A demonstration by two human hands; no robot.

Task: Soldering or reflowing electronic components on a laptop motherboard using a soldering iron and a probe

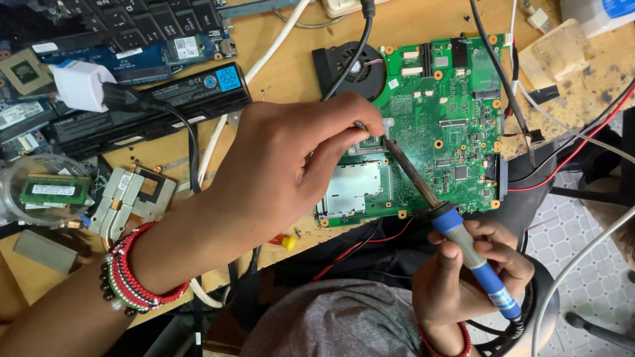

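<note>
Motherboard point(450, 125) amid cables point(569, 149) (fan point(357, 66) behind)

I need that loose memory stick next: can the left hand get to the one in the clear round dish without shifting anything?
Probably yes. The left hand is pinching something thin over the green motherboard; the memory stick lies uncovered in the clear dish beside the forearm, so drawing back should reach it.

green circuit board point(443, 125), blue-handled soldering iron point(463, 248), red-and-white beaded bracelets point(129, 274)
</note>
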